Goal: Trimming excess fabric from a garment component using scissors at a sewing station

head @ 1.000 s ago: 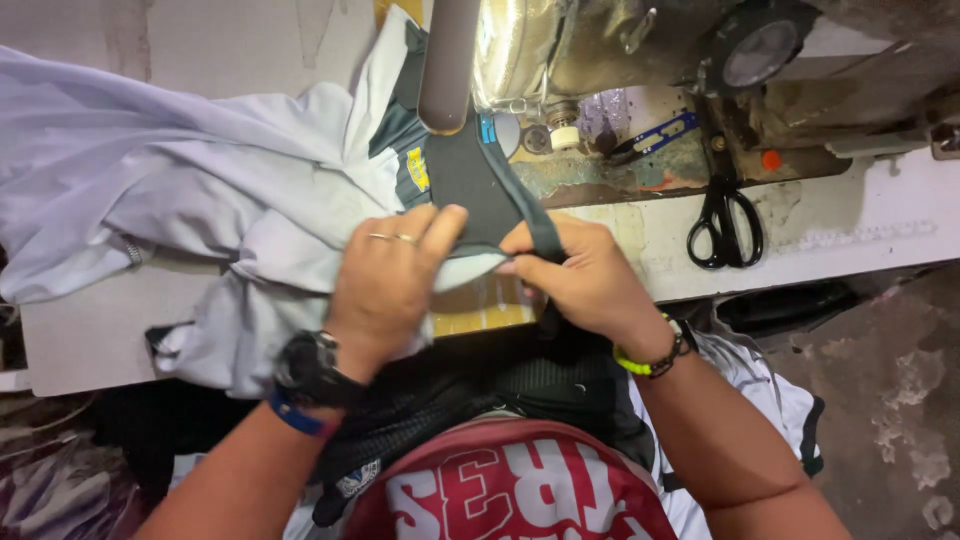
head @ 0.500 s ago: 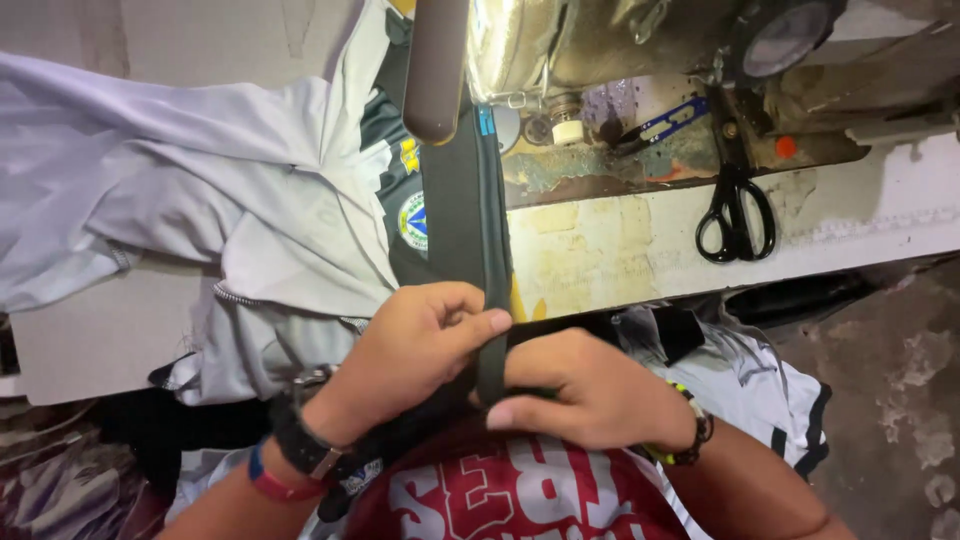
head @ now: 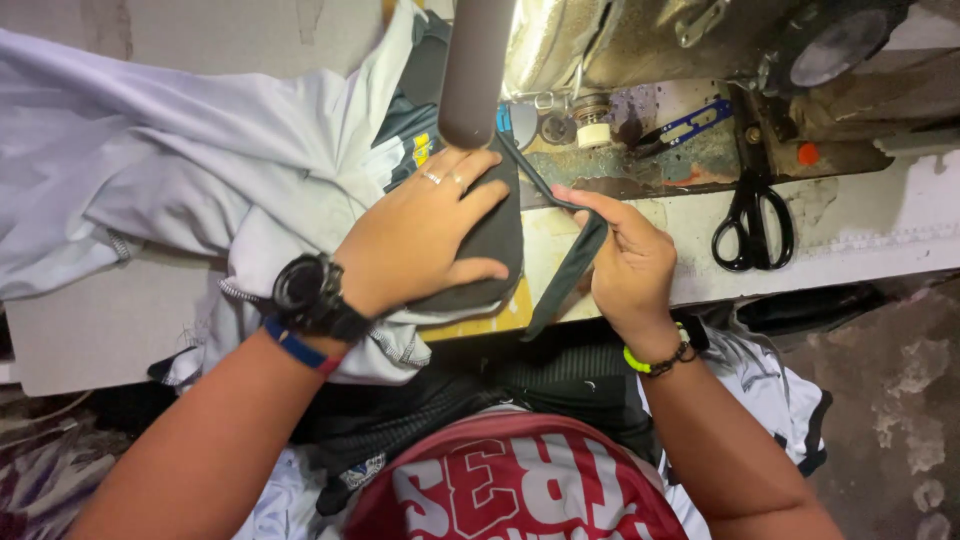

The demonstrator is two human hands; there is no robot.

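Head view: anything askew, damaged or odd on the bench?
Mostly wear. The sewing machine bed is rusty and stained, and the white table edge is chipped and grimy. The pale grey garment lies bunched. The left hand presses the dark fabric piece; the right hand pinches its dark strip. Black scissors lie flat.

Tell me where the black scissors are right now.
In the head view, the black scissors lie on the white table at the right, beside the sewing machine's base and to the right of the right hand.
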